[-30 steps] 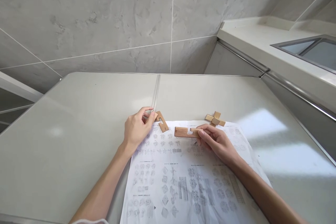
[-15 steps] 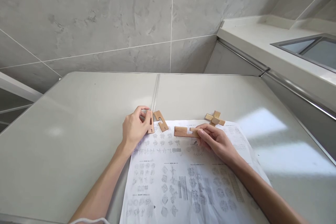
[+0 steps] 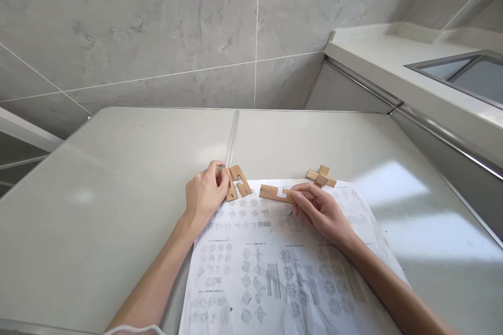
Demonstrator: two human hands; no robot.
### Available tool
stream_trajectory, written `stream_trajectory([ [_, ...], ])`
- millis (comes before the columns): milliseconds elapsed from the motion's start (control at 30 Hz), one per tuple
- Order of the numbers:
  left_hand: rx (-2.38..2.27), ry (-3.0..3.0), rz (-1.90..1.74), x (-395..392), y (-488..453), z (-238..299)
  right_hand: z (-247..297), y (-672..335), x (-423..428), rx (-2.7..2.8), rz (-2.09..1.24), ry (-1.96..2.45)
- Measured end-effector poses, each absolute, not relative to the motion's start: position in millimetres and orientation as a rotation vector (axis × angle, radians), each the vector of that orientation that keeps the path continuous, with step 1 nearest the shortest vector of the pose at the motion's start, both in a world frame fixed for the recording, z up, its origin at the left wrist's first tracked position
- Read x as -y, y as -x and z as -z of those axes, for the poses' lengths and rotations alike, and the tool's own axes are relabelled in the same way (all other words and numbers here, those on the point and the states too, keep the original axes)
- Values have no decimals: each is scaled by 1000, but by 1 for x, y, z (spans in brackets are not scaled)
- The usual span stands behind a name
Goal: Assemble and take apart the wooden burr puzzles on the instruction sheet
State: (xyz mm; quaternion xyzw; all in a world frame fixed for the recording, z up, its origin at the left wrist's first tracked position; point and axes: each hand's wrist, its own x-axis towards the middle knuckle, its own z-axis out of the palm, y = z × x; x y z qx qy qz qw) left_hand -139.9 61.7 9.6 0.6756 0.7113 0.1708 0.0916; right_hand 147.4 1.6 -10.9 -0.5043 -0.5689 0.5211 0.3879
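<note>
My left hand (image 3: 206,191) is closed on a flat wooden puzzle piece (image 3: 231,194) marked 2, which lies at the top left of the printed sheet. Right beside it rests a notched wooden piece (image 3: 245,187) marked 1. Another notched wooden piece (image 3: 269,192), its mark too small to read surely, is pinched at its right end between the thumb and fingers of my right hand (image 3: 320,209). Beyond that hand sits a cross-shaped wooden puzzle (image 3: 321,178) of interlocked pieces. My fingers hide parts of both held pieces.
A creased instruction sheet (image 3: 236,272) with small diagrams lies under my hands on the light folding table (image 3: 118,178), which has a seam down its middle. A counter (image 3: 377,49) stands at the right; a tiled wall (image 3: 157,21) rises behind. A white cord (image 3: 135,329) shows at the lower left.
The piece marked 2 has turned flatter and moved slightly right, close against the piece marked 1. In my right hand the notched piece has tilted a little, its right end lower.
</note>
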Motion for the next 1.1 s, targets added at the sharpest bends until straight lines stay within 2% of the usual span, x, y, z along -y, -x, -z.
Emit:
stream_trajectory([
  [167, -2022, -2131, -645, -61, 140, -3, 19, -144, 1, 1554, -1059, 1364],
  [300, -1747, -2328, -833, -60, 135, 3, 22, -143, 3, 1562, -960, 1415],
  [600, -1367, -2394, -536, -50, 127, 12, 26, -143, 2, 1645, -931, 1471],
  [900, -1326, -2389, -573, -46, 122, 8, 18, -143, 3, 2067, -937, 1323],
  [1100, -1306, -2400, -567, -44, 120, 6, 17, -143, 4, 2119, -927, 1269],
])
